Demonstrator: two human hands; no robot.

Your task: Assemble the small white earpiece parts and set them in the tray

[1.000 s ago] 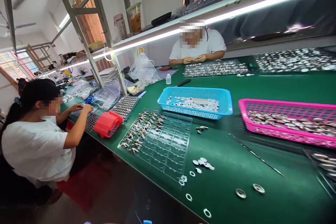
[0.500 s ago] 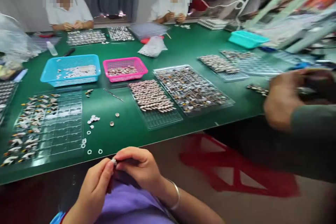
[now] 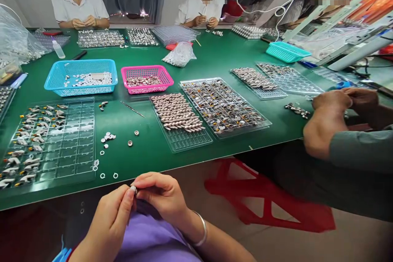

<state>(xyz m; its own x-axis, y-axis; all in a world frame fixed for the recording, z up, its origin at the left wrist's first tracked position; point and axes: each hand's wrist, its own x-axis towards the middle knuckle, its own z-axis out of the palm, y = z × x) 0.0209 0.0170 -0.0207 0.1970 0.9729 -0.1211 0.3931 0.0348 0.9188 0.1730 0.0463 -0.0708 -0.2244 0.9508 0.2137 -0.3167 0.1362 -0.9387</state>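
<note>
My left hand (image 3: 112, 217) and my right hand (image 3: 162, 196) meet below the table's front edge, over my purple lap. Both pinch a small silvery part (image 3: 134, 189) between their fingertips. On the green table (image 3: 215, 57) just ahead lie several small white rings (image 3: 102, 175) and round metal pieces (image 3: 130, 143). A clear compartment tray (image 3: 73, 147) with small parts in its left half lies at the left.
A blue basket (image 3: 55, 84), a pink basket (image 3: 166, 80), thin tweezers (image 3: 132, 109) and clear trays full of parts (image 3: 181, 112) lie mid-table. A co-worker's hands (image 3: 331, 102) work at the right; two more people sit at the far side. A red stool (image 3: 260, 196) stands below.
The view has swung from the table's left end to its middle. My hands, out of view a second ago, now hold the small part; they barely moved in the last half second.
</note>
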